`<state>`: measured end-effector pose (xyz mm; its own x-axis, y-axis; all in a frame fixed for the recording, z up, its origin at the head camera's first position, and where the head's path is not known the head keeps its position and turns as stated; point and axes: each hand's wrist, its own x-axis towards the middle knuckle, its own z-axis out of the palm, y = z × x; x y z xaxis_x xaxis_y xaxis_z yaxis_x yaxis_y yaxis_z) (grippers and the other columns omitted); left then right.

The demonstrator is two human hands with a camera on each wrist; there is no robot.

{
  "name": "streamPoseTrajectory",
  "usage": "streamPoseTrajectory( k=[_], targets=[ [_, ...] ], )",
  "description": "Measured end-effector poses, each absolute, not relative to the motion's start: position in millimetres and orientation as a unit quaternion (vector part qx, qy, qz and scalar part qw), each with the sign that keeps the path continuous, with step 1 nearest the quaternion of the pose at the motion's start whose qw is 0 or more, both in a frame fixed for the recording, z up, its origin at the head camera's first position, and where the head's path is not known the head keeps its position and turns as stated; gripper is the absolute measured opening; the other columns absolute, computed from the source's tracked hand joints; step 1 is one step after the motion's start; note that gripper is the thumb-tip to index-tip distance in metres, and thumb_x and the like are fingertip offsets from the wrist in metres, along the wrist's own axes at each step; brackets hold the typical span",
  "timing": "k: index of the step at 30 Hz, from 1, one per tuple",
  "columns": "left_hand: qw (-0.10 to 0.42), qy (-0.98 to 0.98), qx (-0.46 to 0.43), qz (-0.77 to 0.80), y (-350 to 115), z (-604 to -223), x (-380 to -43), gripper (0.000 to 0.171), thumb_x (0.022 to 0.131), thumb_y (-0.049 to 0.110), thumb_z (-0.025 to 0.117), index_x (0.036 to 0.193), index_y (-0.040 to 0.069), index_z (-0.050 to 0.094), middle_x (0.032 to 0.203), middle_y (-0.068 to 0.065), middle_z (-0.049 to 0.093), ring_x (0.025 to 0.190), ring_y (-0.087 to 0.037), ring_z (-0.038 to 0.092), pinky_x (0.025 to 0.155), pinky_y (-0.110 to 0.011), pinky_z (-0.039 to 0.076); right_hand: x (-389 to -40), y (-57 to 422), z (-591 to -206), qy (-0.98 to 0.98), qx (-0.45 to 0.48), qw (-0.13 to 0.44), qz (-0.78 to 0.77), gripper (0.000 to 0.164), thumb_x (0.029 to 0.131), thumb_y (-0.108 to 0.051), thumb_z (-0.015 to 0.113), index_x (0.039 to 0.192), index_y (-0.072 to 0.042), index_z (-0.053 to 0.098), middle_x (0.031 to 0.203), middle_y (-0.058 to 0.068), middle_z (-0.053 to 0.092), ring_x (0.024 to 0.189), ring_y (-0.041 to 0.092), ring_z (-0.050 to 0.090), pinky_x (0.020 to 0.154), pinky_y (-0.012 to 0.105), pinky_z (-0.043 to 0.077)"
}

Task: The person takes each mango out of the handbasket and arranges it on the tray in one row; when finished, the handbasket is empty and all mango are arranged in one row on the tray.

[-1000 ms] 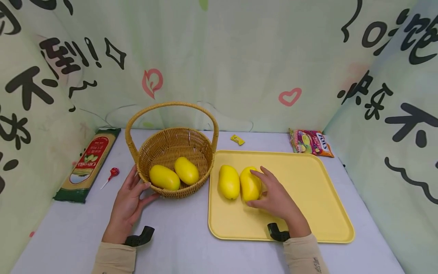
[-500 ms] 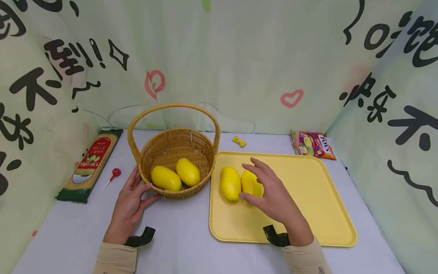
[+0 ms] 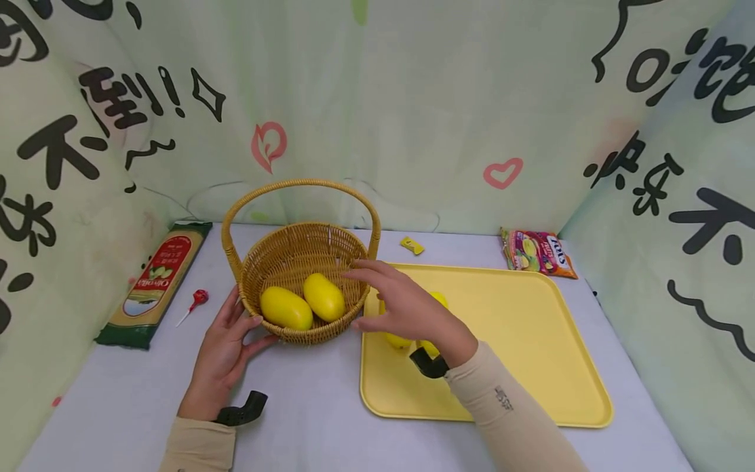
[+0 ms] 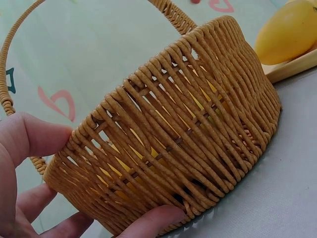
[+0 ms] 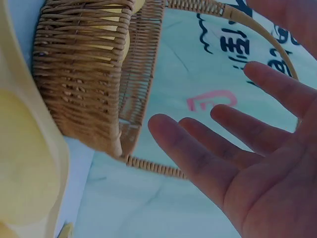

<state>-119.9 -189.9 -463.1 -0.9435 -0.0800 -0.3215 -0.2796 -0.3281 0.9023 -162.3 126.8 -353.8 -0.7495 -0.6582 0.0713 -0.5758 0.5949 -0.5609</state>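
A wicker basket [image 3: 307, 337] with a tall arched handle holds two yellow mangoes [image 3: 286, 308] in the head view. My left hand [image 3: 221, 354] grips its left front side; the left wrist view shows fingers at the rim and the thumb along the lower weave. My right hand [image 3: 404, 308] hovers by the basket's right rim, over the left part of a yellow tray [image 3: 501, 354]. Its fingers are spread and hold nothing, as the right wrist view also shows. Beneath it, two more mangoes [image 3: 438, 299] lie on the tray, mostly hidden by the hand.
A green-and-tan food packet [image 3: 159, 282] and a red lollipop [image 3: 199, 298] lie left of the basket. Behind the tray are a small yellow wrapped candy [image 3: 411, 245] and a purple-and-orange snack bag [image 3: 538, 252]. Printed curtains enclose the white table [image 3: 307, 419].
My right hand has let go of the right-hand mango on the tray, lifted, and moved left to the basket's rim. The left hand keeps its place on the basket.
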Motion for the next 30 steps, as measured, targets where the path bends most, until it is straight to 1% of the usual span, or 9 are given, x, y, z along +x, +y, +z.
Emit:
streamPoseTrajectory(
  k=[4,6,8,11,15,19,23,26,30],
  targets=[
    [0.063,0.578,-0.156,0.799,-190,-463,-120,0.080,0.109,0.005,0.052,0.166,0.051,0.019,0.179,0.008,0.013,0.155,-0.028,0.036,0.103,-0.051,0.058,-179,107,-353,0.890,-0.361,0.107,-0.258,0.073,0.088,-0.022,0.087,0.153,-0.014,0.056,0.165,0.012,0.046,0.155,0.034,0.040,0.125,0.052,0.041],
    [0.064,0.577,-0.157,0.799,-190,-463,-120,0.080,0.109,0.005,0.052,0.166,0.051,0.020,0.179,0.009,0.013,0.155,-0.028,0.036,0.103,-0.051,0.058,-187,99,-353,0.889,-0.365,0.134,-0.243,0.073,0.088,-0.021,0.087,0.154,-0.014,0.056,0.165,0.010,0.046,0.157,0.033,0.037,0.126,0.051,0.040],
    [0.066,0.577,-0.159,0.799,-190,-464,-120,0.080,0.109,0.006,0.052,0.165,0.052,0.020,0.179,0.009,0.012,0.155,-0.028,0.035,0.103,-0.051,0.058,-194,91,-353,0.887,-0.368,0.159,-0.228,0.074,0.087,-0.021,0.087,0.153,-0.014,0.056,0.164,0.008,0.048,0.157,0.033,0.036,0.127,0.050,0.039],
    [0.068,0.578,-0.163,0.797,-190,-464,-119,0.080,0.108,0.006,0.053,0.165,0.053,0.020,0.179,0.010,0.013,0.155,-0.028,0.036,0.103,-0.051,0.058,-203,82,-354,0.886,-0.368,0.195,-0.204,0.073,0.086,-0.021,0.089,0.151,-0.013,0.058,0.161,0.007,0.052,0.155,0.032,0.039,0.127,0.048,0.038],
    [0.070,0.580,-0.163,0.795,-189,-464,-119,0.080,0.108,0.006,0.054,0.165,0.053,0.021,0.179,0.011,0.013,0.155,-0.027,0.036,0.103,-0.051,0.058,-214,67,-356,0.889,-0.357,0.232,-0.168,0.074,0.086,-0.024,0.089,0.152,-0.015,0.058,0.158,0.006,0.056,0.148,0.028,0.048,0.125,0.044,0.041],
    [0.069,0.581,-0.160,0.795,-190,-463,-120,0.080,0.109,0.007,0.053,0.165,0.053,0.020,0.179,0.011,0.013,0.154,-0.027,0.036,0.103,-0.049,0.058,-225,50,-356,0.894,-0.342,0.252,-0.140,0.078,0.086,-0.025,0.087,0.157,-0.021,0.052,0.153,0.005,0.060,0.139,0.026,0.054,0.120,0.043,0.046],
    [0.068,0.578,-0.159,0.798,-191,-462,-120,0.079,0.109,0.007,0.053,0.165,0.053,0.020,0.179,0.011,0.013,0.155,-0.026,0.036,0.103,-0.048,0.059,-232,38,-358,0.897,-0.322,0.276,-0.125,0.081,0.086,-0.024,0.087,0.158,-0.025,0.050,0.156,0.003,0.058,0.142,0.025,0.051,0.120,0.045,0.045],
    [0.070,0.571,-0.159,0.802,-192,-462,-120,0.079,0.109,0.006,0.052,0.165,0.052,0.020,0.179,0.011,0.013,0.155,-0.026,0.035,0.103,-0.049,0.058,-235,32,-363,0.897,-0.315,0.288,-0.115,0.080,0.085,-0.023,0.087,0.157,-0.024,0.052,0.160,0.000,0.054,0.148,0.025,0.047,0.123,0.044,0.043],
    [0.070,0.567,-0.160,0.805,-191,-463,-121,0.079,0.109,0.006,0.053,0.165,0.053,0.021,0.179,0.011,0.014,0.155,-0.027,0.035,0.104,-0.052,0.057,-236,27,-369,0.902,-0.301,0.292,-0.107,0.079,0.083,-0.023,0.088,0.155,-0.026,0.055,0.160,-0.001,0.054,0.147,0.023,0.047,0.122,0.042,0.044]
  ],
)
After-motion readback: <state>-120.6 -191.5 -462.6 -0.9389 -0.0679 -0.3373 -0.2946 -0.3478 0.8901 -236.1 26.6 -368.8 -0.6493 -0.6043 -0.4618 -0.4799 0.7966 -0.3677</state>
